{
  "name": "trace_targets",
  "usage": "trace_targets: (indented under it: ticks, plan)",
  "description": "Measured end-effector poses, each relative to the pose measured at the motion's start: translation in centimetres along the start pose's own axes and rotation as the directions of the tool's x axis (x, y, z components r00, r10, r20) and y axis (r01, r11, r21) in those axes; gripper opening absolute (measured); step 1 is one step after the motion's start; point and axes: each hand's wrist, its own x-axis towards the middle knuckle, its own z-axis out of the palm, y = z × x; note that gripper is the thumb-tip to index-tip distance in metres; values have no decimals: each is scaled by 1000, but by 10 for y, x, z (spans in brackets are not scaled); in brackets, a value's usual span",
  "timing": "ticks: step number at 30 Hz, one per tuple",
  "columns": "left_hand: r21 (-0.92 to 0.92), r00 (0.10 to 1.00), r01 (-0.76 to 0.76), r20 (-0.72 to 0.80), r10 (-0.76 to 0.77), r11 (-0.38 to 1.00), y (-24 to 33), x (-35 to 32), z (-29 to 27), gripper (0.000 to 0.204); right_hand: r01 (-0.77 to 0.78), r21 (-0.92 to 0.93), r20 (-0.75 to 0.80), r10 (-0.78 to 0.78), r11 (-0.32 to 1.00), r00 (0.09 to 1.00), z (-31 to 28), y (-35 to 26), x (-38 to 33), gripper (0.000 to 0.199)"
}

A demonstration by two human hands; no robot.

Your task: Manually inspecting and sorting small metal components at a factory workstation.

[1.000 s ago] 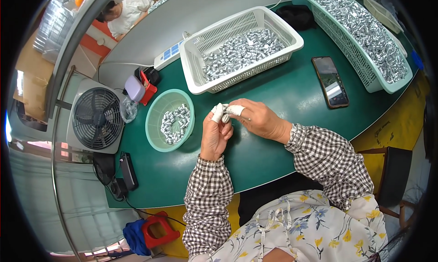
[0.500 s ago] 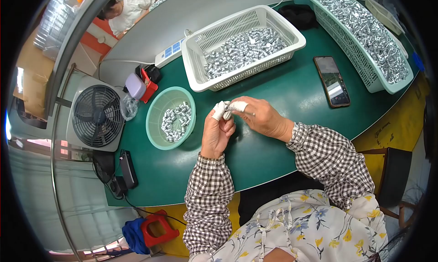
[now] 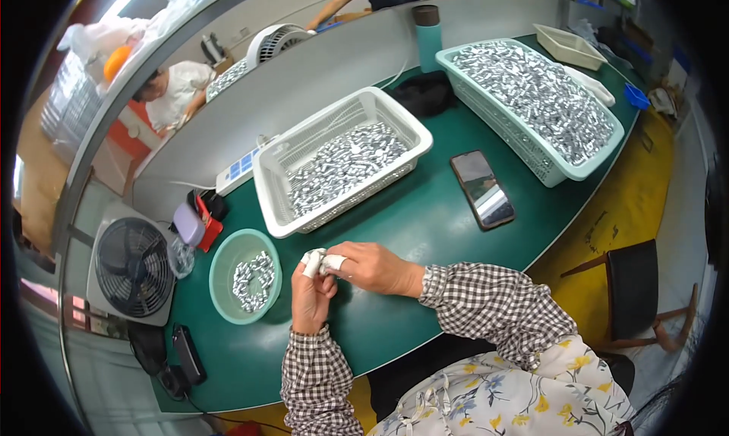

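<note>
Pinching one small silver part (image 3: 317, 263), barely visible, between taped fingertips of left hand (image 3: 310, 298) and right hand (image 3: 370, 267) above green table (image 3: 425, 231), near round bowl (image 3: 222, 263); firm, steady grip advised.

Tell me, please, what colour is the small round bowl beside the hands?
Pale green bowl, seen in the head view, left of the left hand.

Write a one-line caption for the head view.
Both hands, left and right, meet fingertip to fingertip beside a round green bowl of small silvery parts.
</note>
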Motion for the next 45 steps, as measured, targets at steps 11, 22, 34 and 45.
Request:
trace_targets:
  ticks: [11, 22, 34, 45]
  plan:
    - [-32, 997, -49, -58, 47, 998, -2, 15, -1, 18, -46, 5, 80, 46, 999, 996, -4, 7, 4, 14]
    - [-88, 999, -44, -21, 42, 995, -6, 12, -9, 18, -117, 28, 100, 114, 993, 988, -5, 1, 3, 13]
    - [-80, 998, -33, -49, 29, 996, -2, 10, -4, 16, -108, 127, 99, 96, 986, 990, -8, 0, 6, 7]
    - [4, 999, -34, -11, 34, 999, -3, 10, -3, 16, -207, 167, 132, 186, 964, 974, -7, 3, 4, 11]
